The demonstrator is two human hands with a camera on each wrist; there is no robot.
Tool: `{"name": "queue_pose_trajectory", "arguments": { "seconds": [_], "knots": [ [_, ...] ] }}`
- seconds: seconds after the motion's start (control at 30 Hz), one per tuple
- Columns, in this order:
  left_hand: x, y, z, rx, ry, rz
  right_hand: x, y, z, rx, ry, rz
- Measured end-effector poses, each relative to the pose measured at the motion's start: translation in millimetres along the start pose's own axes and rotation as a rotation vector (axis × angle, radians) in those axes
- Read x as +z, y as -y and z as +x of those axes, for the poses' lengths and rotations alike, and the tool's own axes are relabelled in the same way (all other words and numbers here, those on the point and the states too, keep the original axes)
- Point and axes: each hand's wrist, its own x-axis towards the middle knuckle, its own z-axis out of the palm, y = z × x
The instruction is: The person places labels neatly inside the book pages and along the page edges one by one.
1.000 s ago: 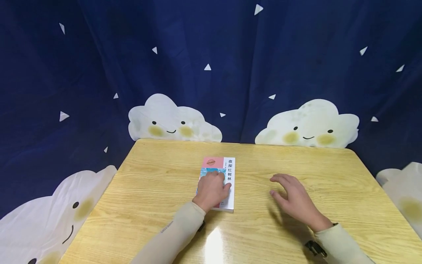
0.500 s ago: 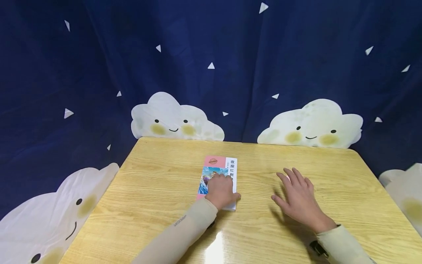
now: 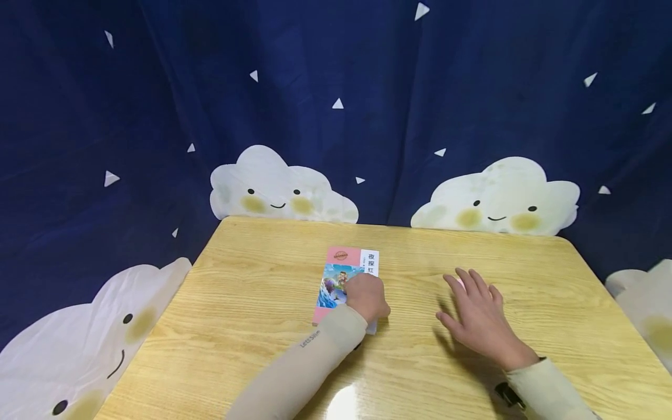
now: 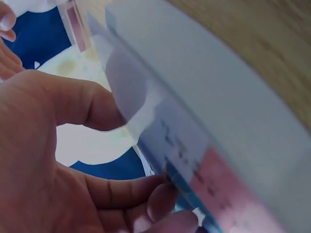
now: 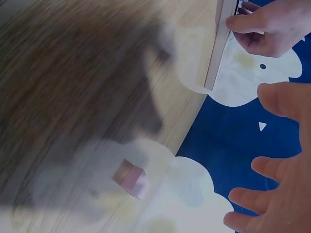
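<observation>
Paperback mid-frame could slip if the left hand, seemingly pinching its edge (blurry, tbh), loosens; right hand is lower right, fingers spread.

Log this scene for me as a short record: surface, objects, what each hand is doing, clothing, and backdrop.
Surface: wood-grain table
Main object: paperback book, front cover up on the table; pink, blue and white, its Chinese title partly covered
Second object: small pink block, possibly an eraser, on the table
Left hand: holds the book at its right side, fingers curled
Right hand: above the table, fingers spread, apart from the block
Clothing: beige sleeves
Backdrop: dark blue curtain with white clouds and triangles
</observation>
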Motion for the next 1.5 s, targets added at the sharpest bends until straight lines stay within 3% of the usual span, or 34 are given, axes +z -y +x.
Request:
{"name": "queue_pose_trajectory", "arguments": {
  "seconds": [0.1,0.23,0.33,0.63,0.77,1.07,1.2,1.37,1.5],
  "knots": [
    [0.8,-1.5,0.8,-0.019,-0.003,-0.035,-1.5,-0.3,-0.4,0.006,0.01,0.007],
    [-0.9,2.0,0.5,0.023,-0.019,-0.027,-4.3,-0.4,-1.8,0.024,0.036,0.018],
    [-1.9,5.8,-0.1,0.06,0.005,-0.025,-5.7,-0.6,-3.2,0.031,0.053,0.024],
    [-4.6,14.3,0.3,0.072,0.025,-0.094,-8.1,-1.3,-2.0,0.043,0.07,0.053],
    [-6.2,20.6,-1.5,0.081,0.042,-0.165,-6.6,-0.9,-3.0,0.051,0.092,0.059],
    [-13.9,34.5,-3.3,0.1,0.059,-0.439,-5.8,-1.2,-2.7,0.041,0.085,0.066],
    [-16.5,36.3,-3.3,0.106,0.037,-0.41,-4.2,-1.0,-2.7,0.039,0.087,0.068],
    [-19.1,39.2,-7.9,0.156,-0.064,-0.308,-3.1,-1.5,-2.1,0.032,0.09,0.08],
    [-21.8,43.0,-12.3,0.167,-0.136,-0.286,-2.7,-2.8,-0.9,0.03,0.103,0.092]
  ]
}}
